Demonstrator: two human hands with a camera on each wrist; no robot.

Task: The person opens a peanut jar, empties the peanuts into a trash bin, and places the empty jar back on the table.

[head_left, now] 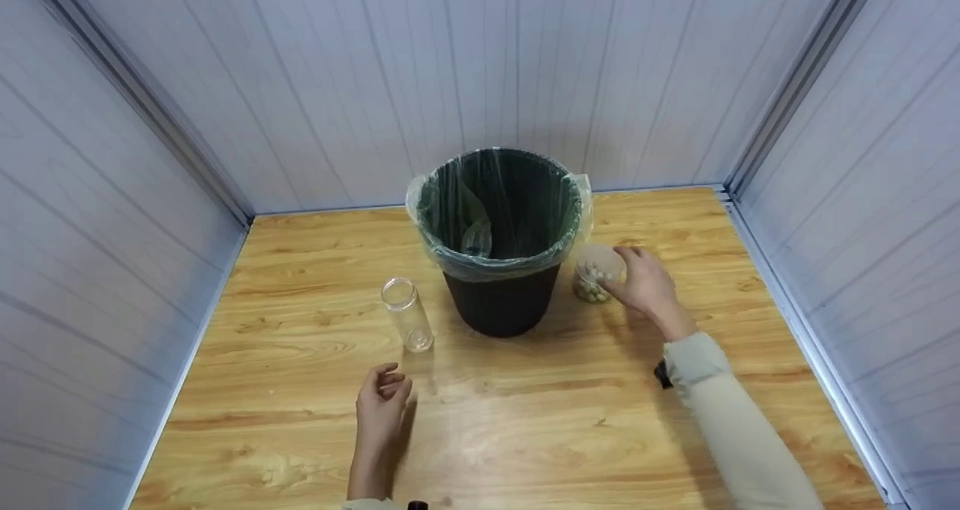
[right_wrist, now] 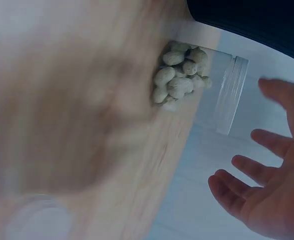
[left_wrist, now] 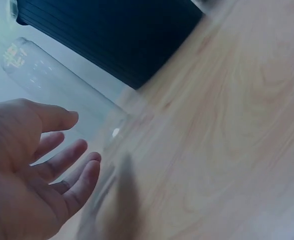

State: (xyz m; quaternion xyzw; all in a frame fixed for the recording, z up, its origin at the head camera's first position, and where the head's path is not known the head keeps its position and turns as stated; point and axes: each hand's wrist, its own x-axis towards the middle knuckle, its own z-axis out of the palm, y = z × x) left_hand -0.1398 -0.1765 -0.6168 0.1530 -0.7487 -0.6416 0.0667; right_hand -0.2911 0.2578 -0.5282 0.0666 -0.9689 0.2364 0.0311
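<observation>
A clear jar of pale lumps that look like peanuts stands just right of the black bin. My right hand reaches over from the right, thumb and fingers spread around the jar's upper part; in the right wrist view the fingers are apart from its rim. Left of the bin, a tall clear empty jar stands upright. My left hand is just in front of it, holding nothing, its fingers loosely bent. Both hands are seen close up in their wrist views.
The black bin stands mid-table, lined with a translucent bag; a clear crumpled piece shows inside. Pale panel walls enclose the wooden table at the back and sides. A blurred whitish round thing appears low in the right wrist view.
</observation>
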